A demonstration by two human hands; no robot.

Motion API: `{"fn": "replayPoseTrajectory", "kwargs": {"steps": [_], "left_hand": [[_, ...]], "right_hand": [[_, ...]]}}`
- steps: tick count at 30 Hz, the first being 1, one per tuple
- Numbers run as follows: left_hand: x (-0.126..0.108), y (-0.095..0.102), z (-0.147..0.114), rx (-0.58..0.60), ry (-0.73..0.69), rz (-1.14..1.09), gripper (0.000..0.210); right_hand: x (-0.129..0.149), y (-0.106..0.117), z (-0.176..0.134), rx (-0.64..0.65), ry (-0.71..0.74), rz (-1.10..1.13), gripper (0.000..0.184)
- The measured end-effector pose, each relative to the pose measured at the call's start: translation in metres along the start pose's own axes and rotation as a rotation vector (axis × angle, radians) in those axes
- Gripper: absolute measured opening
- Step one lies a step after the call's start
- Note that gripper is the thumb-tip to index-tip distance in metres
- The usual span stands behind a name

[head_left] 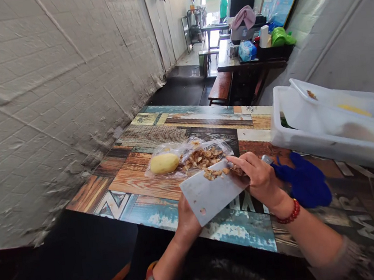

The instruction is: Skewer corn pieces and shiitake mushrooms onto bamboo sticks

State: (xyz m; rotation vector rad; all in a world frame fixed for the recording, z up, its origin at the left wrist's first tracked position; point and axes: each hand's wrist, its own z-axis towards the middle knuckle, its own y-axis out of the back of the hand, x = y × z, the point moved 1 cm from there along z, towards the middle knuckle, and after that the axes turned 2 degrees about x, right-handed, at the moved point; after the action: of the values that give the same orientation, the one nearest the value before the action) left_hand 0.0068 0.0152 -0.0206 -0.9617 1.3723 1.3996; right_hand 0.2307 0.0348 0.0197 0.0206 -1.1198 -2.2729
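My right hand (261,179) is closed on a cleaver (213,199), with the end of the handle showing past the knuckles. Its wide blade is tilted, and small brown chopped pieces (215,173) lie along the far edge. My left hand (185,213) is behind and under the blade, which hides its fingers. Just beyond, a clear plastic bag (192,144) lies on the table with a heap of brown pieces (202,157) on it. A pale yellow, peeled-looking potato (164,163) rests on the bag's left part.
A blue glove (307,183) lies right of my right hand on the patterned table (144,180). A white plastic tub (328,145) with another white container (329,98) in it stands at the right. Farther off are another table (227,62), a bench (220,86) and a person (223,7).
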Motion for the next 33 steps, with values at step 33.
{"fn": "replayPoseTrajectory", "kwargs": {"steps": [33], "left_hand": [[-0.107,0.023,0.045,0.572,0.314,-0.416,0.056]], "right_hand": [[-0.01,0.008,0.003,0.025,-0.013,-0.189,0.051]]}}
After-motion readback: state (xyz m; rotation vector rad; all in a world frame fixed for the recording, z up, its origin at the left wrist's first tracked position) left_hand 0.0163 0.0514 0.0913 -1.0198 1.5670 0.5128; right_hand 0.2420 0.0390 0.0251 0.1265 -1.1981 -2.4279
